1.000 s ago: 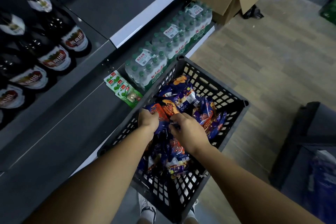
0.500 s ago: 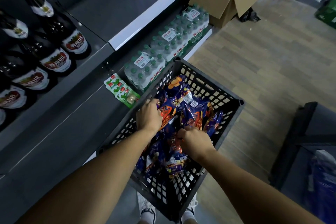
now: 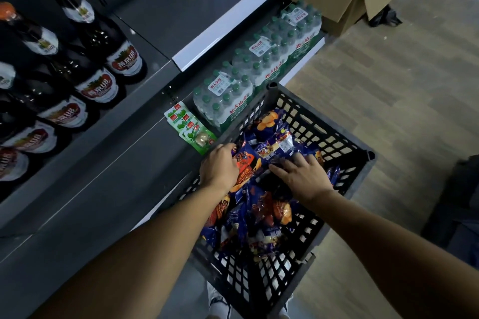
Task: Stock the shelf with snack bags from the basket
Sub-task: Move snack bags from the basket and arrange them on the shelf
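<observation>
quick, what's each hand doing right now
Left hand: curled round a snack bag in the basket.
Right hand: open, fingers spread flat on the bags.

Basket [image 3: 344, 142]: open-topped, latticed walls on all sides, filled with snack bags [image 3: 261, 215]; access from above only, with both forearms already crossing its 6 o'clock rim. Middle shelf [image 3: 98, 189]: bare grey deck at 9 o'clock of the basket, bounded at 12 o'clock by green packets [image 3: 190, 128] and shrink-wrapped water bottles [image 3: 228, 101], with the beer bottles [image 3: 103, 85] standing on the tier above. Wooden floor [image 3: 388, 80]: open at 1 to 3 o'clock, a cardboard box [image 3: 334, 2] at its far end.
</observation>
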Available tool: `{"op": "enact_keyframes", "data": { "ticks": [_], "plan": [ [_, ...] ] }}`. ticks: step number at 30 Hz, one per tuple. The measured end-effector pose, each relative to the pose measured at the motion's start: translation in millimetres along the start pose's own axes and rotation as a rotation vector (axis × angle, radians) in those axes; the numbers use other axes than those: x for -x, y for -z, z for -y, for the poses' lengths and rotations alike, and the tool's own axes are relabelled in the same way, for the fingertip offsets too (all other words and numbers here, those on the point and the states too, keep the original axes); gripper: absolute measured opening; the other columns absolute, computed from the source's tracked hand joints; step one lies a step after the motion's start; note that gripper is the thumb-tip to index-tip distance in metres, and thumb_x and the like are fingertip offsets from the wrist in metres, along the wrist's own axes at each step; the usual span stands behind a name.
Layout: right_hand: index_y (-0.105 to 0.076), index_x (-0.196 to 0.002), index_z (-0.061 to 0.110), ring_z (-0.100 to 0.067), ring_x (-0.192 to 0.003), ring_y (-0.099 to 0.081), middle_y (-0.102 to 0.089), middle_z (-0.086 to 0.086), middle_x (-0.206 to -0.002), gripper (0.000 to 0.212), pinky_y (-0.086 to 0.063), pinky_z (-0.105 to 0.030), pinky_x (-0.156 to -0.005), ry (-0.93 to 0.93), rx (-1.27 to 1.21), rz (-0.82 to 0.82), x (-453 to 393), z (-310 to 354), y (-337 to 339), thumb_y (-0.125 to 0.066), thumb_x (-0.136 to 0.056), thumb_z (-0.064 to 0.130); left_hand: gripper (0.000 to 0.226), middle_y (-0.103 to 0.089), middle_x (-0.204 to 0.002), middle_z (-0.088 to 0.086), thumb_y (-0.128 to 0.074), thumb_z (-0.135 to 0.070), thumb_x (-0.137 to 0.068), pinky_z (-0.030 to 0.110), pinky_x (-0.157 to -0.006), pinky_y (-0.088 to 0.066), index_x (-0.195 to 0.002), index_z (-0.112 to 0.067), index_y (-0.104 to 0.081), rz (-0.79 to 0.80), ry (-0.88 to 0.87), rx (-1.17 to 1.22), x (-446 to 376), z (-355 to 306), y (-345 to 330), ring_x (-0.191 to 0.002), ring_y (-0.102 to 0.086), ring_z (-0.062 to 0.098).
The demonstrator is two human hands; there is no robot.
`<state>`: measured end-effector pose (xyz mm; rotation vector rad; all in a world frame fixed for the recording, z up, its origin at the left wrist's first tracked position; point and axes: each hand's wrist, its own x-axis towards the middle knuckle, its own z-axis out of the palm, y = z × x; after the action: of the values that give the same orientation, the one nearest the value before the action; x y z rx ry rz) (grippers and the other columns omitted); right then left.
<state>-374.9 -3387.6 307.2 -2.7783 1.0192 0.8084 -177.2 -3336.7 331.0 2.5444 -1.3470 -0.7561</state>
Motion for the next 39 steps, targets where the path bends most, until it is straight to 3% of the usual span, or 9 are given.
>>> {"op": "enact_keyframes", "data": {
  "ticks": [5,9,13,15,18,20,22,28,39],
  "plan": [
    [-0.055,-0.134,0.03,-0.032,-0.133,-0.028,-0.04,-0.006,-0.144,0.053,-0.023,-0.051,-0.11,-0.06,0.095,0.018,-7.1,-5.5,0.1,-0.058,-0.088,0.057,0.044,-0.053,-0.14,0.0,-0.056,-0.015,-0.097,0.038,-0.091,-0.05,-0.139,-0.024,-0.05,0.041,-0.033,-0.016,-6.8,5.0,3.1,-0.118,-0.058,0.024],
    [-0.045,-0.144,0.027,-0.031,-0.146,-0.024,-0.047,-0.006,-0.145,0.073,0.007,-0.066,-0.114,-0.055,0.043,0.052,-6.7,-6.6,4.5,-0.049,-0.085,0.07,0.046,-0.052,-0.139,-0.003,-0.055,-0.015,-0.097,0.036,-0.087,-0.051,-0.141,-0.023,-0.048,0.07,-0.121,-0.056,-9.3,3.9,4.8,-0.113,-0.06,0.023],
    [-0.046,-0.128,0.023,-0.019,-0.103,-0.064,-0.07,0.003,-0.1,0.079,-0.027,-0.046,-0.109,-0.107,-0.212,0.03,-6.6,-11.6,22.2,-0.043,-0.077,0.082,0.048,-0.052,-0.139,-0.004,-0.054,-0.013,-0.097,0.035,-0.092,-0.049,-0.143,-0.024,-0.046,0.085,-0.202,-0.113,-9.6,0.2,9.9,-0.115,-0.058,0.023],
    [-0.042,-0.125,0.026,-0.021,-0.09,-0.065,-0.068,0.003,-0.091,0.072,-0.036,-0.042,-0.101,-0.109,-0.37,0.027,-5.5,-13.3,38.5,-0.042,-0.078,0.08,0.05,-0.052,-0.14,-0.003,-0.054,-0.011,-0.096,0.035,-0.1,-0.044,-0.144,-0.023,-0.045,0.087,-0.245,-0.133,-9.5,-3.6,15.2,-0.119,-0.055,0.023],
    [-0.043,-0.123,0.026,-0.015,-0.073,-0.058,-0.057,0.005,-0.084,0.052,-0.045,-0.028,-0.067,-0.095,-0.508,0.038,0.3,-13.1,61.5,-0.04,-0.092,0.068,0.049,-0.051,-0.141,-0.002,-0.05,-0.012,-0.096,0.038,-0.106,-0.039,-0.144,-0.023,-0.045,0.115,-0.292,-0.144,-8.8,-12.5,27.0,-0.122,-0.053,0.023],
    [-0.043,-0.12,0.023,-0.013,-0.072,-0.056,-0.056,0.005,-0.086,0.038,-0.043,-0.026,-0.062,-0.111,-0.622,0.061,4.4,-11.9,74.3,-0.037,-0.1,0.054,0.049,-0.05,-0.143,-0.002,-0.049,-0.013,-0.096,0.04,-0.111,-0.032,-0.144,-0.023,-0.045,0.124,-0.321,-0.161,-6.9,-19.1,36.6,-0.126,-0.051,0.022],
    [-0.044,-0.115,0.022,-0.018,-0.083,-0.058,-0.058,0.001,-0.096,0.031,-0.047,-0.031,-0.075,-0.149,-0.773,0.076,8.8,-12.4,86.2,-0.037,-0.1,0.048,0.049,-0.05,-0.144,-0.001,-0.049,-0.014,-0.096,0.041,-0.112,-0.029,-0.143,-0.024,-0.046,0.125,-0.349,-0.166,-4.1,-24.9,48.5,-0.128,-0.05,0.023],
    [-0.056,-0.117,0.019,-0.024,-0.093,-0.064,-0.066,-0.004,-0.103,0.033,-0.053,-0.04,-0.081,-0.216,-0.87,-0.066,33.1,-19.3,127.1,-0.059,-0.095,0.043,0.046,-0.055,-0.139,0.001,-0.05,-0.015,-0.096,0.043,-0.111,-0.032,-0.141,-0.024,-0.049,0.094,-0.447,-0.145,7.3,-34.6,94.5,-0.126,-0.05,0.022],
    [-0.033,-0.133,0.026,-0.028,-0.105,-0.057,-0.055,-0.006,-0.129,0.043,-0.036,-0.034,-0.075,-0.218,-0.496,-0.272,100.1,-13.6,214.3,-0.034,-0.098,0.051,0.045,-0.051,-0.143,0.003,-0.04,-0.015,-0.098,0.042,-0.109,-0.032,-0.142,-0.025,-0.043,0.051,-0.526,-0.166,47.3,-39.0,207.8,-0.129,-0.046,0.022]
  ]
}}
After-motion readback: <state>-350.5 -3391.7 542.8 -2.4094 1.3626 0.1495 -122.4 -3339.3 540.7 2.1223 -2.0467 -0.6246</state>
